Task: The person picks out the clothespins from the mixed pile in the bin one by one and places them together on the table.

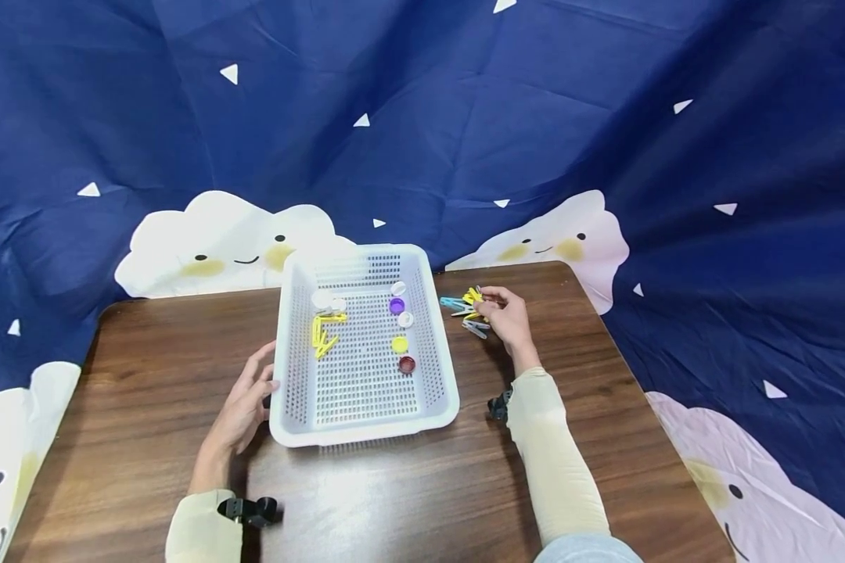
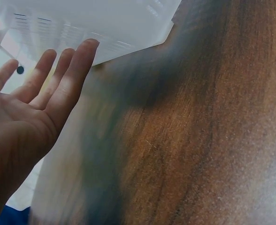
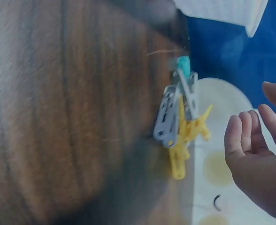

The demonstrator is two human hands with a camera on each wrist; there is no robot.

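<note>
L hand spread at basket L edge, prob. to steady it. R hand (pinching nothing) nr clips by table far edge.

That brown wood-grain table carries a white rectangular plastic basket, yellow, grey and turquoise plastic clothespins heaped alongside.

One basket, one bench. Caps in basket, seven total: four white caps, one purple cap, one yellow cap, one dark red cap. Three yellow pegs in basket. Loose pile beside it: one blue peg, two grey pegs, plus loose yellow pegs, overlapping, exact count unclear. Four printed clouds in head view.
</note>
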